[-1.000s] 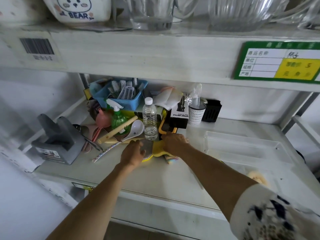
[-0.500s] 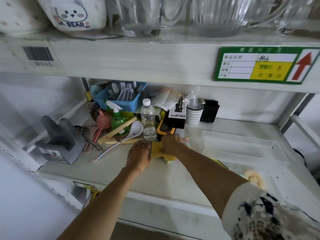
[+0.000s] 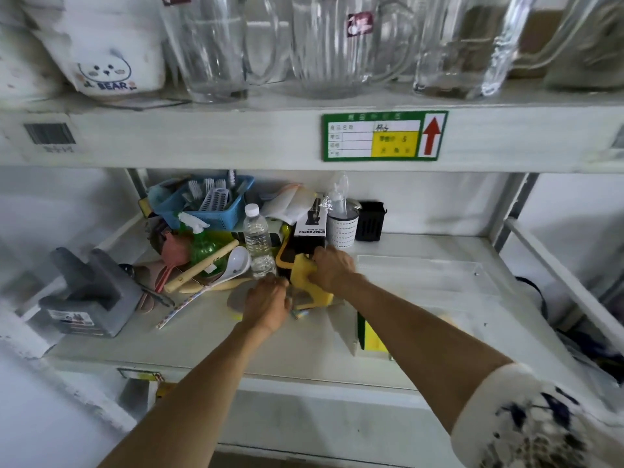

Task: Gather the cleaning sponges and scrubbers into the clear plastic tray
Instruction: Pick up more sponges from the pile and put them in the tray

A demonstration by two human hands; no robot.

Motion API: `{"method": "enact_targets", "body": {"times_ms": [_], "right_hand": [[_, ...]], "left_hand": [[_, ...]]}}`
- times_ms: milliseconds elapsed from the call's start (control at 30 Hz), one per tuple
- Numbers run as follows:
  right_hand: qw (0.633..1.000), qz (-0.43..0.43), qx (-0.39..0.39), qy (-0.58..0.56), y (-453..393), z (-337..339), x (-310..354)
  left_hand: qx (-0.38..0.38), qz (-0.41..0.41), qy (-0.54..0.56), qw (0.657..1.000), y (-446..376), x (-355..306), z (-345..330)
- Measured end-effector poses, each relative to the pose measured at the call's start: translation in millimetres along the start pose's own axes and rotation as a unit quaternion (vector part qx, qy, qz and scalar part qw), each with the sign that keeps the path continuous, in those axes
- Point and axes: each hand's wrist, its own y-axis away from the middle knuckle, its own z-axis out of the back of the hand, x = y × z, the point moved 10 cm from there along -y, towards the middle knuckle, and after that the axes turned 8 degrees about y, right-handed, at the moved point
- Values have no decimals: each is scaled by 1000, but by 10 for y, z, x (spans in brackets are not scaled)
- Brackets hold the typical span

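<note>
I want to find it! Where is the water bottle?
The water bottle stands left of centre on the lower shelf, between the white spoon and the spray bottle box, just behind the hands.

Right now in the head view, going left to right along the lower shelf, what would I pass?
Grey knife block → green spray bottle → water bottle → left hand → right hand on the yellow sponges → black holder → clear plastic tray.
</note>
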Motion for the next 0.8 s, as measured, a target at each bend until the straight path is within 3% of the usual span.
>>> {"method": "enact_targets", "body": {"times_ms": [167, 433, 800], "right_hand": [[997, -60, -36, -41, 237, 257, -495], [979, -153, -90, -97, 699, 459, -1381], [951, -284, -87, -79, 1453, 330, -2662]], "left_hand": [[3, -12, 60, 998, -56, -457, -5], [36, -74, 46, 996, -158, -1260, -112], [55, -133, 64, 988, -133, -2140, -377]]}}
